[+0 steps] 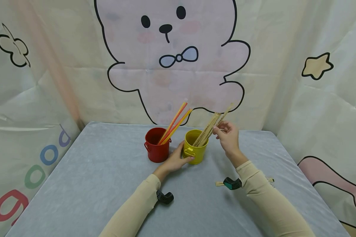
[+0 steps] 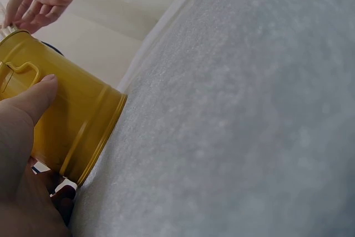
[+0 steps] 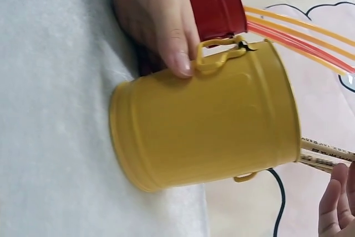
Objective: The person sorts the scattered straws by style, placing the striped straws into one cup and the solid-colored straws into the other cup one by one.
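Observation:
My left hand (image 1: 175, 160) grips the small yellow metal bucket (image 1: 196, 152) low on its side, the thumb in front near the handle and the other fingers partly hidden. Several printed, wrapped chopsticks (image 1: 207, 129) lean out of this bucket to the right. My right hand (image 1: 227, 136) is above its right rim and pinches one wrapped chopstick packet (image 1: 224, 116) between thumb and fingers. In the right wrist view, printed packets (image 3: 327, 151) stick out of the yellow bucket (image 3: 205, 126) beside the fingertips. The bucket's inside is mostly hidden.
Left of the yellow bucket stands a red bucket (image 1: 158, 154) with several orange, yellow and red straws (image 1: 175, 125). Another wrapped packet (image 1: 219, 184) lies on the grey-blue cloth (image 1: 106, 184), partly hidden under my right forearm. A printed curtain (image 1: 77, 65) hangs behind the table.

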Motion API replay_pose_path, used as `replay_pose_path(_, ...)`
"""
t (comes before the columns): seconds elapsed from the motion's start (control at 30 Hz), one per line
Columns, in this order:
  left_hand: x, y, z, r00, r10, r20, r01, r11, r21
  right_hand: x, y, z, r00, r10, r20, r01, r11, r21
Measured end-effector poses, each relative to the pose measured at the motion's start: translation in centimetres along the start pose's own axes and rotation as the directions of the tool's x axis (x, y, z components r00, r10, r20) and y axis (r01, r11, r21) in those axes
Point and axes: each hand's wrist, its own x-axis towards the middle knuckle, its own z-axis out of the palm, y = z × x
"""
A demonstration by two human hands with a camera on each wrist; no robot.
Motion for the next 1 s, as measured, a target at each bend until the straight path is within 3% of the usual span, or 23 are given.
replay_pose_path(0.23, 2.1, -4.0, 0.7, 1.000, -0.010, -0.015, 0.011, 0.999, 0.044, -0.5, 1.0, 0.3, 0.998, 0.060, 0.013, -0.058, 0.993, -0.099)
replay_pose_path(1.0, 2.1, -4.0, 0.6, 1.000, -0.019, -0.023, 0.019, 0.999, 0.028, -1.0, 2.5, 0.7, 0.970, 0.225, 0.093, -0.201, 0.955, -0.218)
